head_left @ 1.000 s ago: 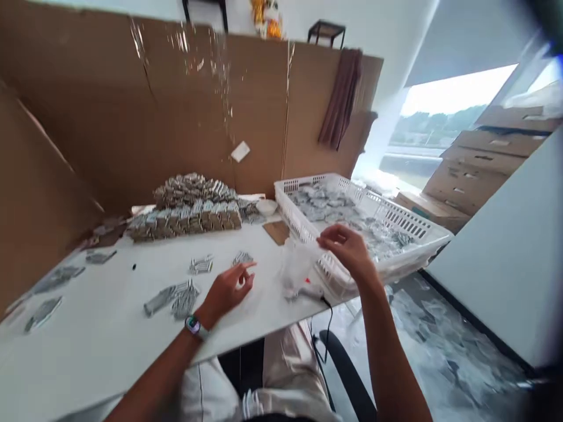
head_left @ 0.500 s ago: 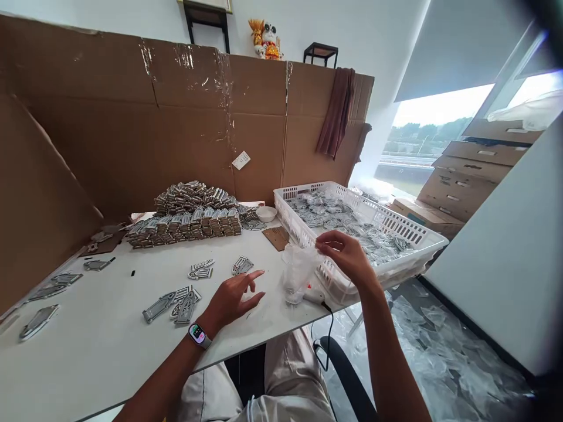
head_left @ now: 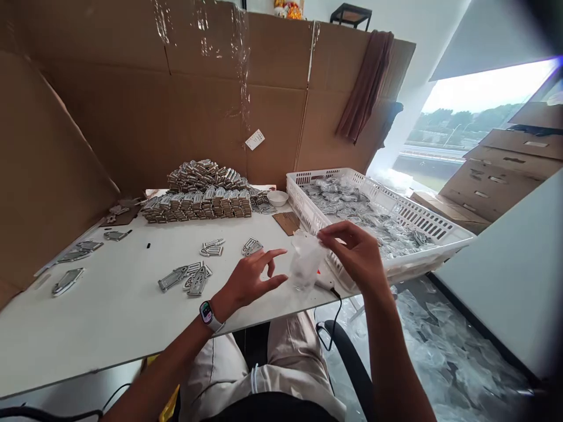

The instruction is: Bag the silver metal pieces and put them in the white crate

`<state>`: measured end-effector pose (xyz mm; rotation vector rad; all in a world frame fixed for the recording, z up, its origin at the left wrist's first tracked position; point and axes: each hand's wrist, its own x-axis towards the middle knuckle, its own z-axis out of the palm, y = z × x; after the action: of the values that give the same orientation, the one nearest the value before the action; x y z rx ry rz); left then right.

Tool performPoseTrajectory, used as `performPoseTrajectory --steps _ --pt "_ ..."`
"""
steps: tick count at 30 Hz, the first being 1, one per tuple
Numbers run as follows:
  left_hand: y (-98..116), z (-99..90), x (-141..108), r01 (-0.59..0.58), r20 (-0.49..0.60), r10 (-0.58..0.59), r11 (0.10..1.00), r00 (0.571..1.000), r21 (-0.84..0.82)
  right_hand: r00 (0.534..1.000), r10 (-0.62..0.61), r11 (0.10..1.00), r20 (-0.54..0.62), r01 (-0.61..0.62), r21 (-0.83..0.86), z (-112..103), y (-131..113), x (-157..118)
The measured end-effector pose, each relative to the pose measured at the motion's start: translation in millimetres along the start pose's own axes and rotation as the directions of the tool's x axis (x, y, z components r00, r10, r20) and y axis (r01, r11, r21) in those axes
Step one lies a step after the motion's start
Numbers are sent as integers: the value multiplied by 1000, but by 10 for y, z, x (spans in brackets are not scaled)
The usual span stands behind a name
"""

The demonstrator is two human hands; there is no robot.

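My right hand (head_left: 354, 253) pinches the top edge of a clear plastic bag (head_left: 305, 261) beside the white basket (head_left: 402, 258). To the left of the bag, my left hand (head_left: 253, 275) has its thumb and forefinger apart, with nothing between them. Loose grey metal pieces (head_left: 196, 278) lie on the white table (head_left: 118, 316), left of my left hand. Another small group of pieces (head_left: 251, 246) rests just beyond that hand. Stacked metal pieces (head_left: 197, 205) form a large pile at the back. Many bagged pieces (head_left: 360, 217) fill the basket.
A white bowl (head_left: 277, 198) and a brown cardboard piece (head_left: 286, 223) sit beside the basket. A corded white tool (head_left: 324, 283) lies near the table's front edge. Cardboard walls (head_left: 197, 111) enclose the back and left. Plastic bags (head_left: 444, 334) cover the floor at right.
The camera view has shifted, moving the scene down-left to up-right. My left hand is nearer the bag, its fingers still apart. The bag now hangs more upright from my right hand.
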<state>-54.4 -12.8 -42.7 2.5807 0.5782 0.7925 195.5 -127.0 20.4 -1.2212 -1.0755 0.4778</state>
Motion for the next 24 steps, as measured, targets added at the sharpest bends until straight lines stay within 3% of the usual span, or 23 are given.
performPoseTrajectory --steps 4,8,11,14,19,21,24 --pt "246 141 -3 35 14 -35 998 999 -47 995 -98 993 -19 99 68 274 -112 -232" --pt "283 147 -82 105 -88 -120 983 989 -153 983 -183 983 28 182 27 294 -153 -363" --pt "291 34 -121 227 -124 -300 884 946 -408 971 -207 977 119 211 -24 203 -177 -426" --pt "342 -52 -139 263 -124 -414 753 902 -603 953 -177 976 247 202 -79 180 -182 -490" --pt "492 -53 -192 177 -102 -308 753 946 -634 912 -131 967 388 204 -153 362 -134 -528" --pt "528 -50 -218 170 -68 -266 770 961 -615 918 -140 954 371 225 -199 355 -123 -477" --pt "505 -70 -237 158 -110 -279 779 954 -607 936 -314 938 157 332 -105 77 -169 -369"
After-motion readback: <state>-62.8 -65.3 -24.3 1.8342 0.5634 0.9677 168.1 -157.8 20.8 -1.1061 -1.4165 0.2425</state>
